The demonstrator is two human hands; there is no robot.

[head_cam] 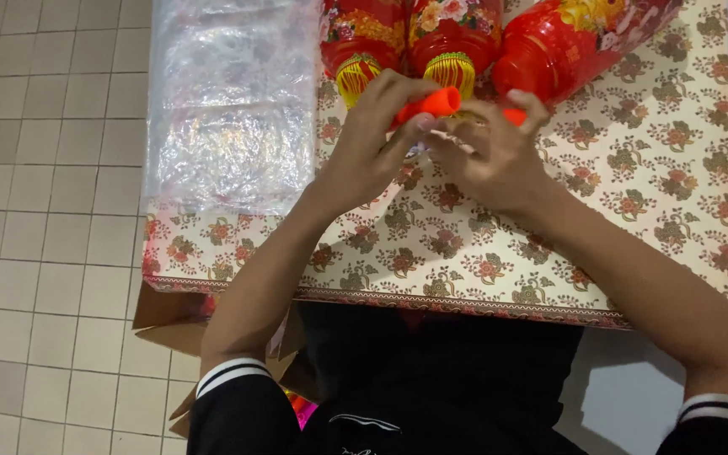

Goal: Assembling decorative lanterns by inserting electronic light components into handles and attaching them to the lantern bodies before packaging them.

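Observation:
My left hand and my right hand meet over a table covered with a floral-patterned cloth. Both grip a small orange-red plastic tube piece; the left fingers pinch its round open end, and the right fingers hold its other end, where a bit of orange shows. Just beyond the hands lie three red paper lanterns with gold print and yellow fringe, side by side at the table's far edge.
A sheet of clear crinkled plastic wrap covers the table's left part. Brown cardboard sticks out under the table's near left corner. Beige tiled floor lies to the left.

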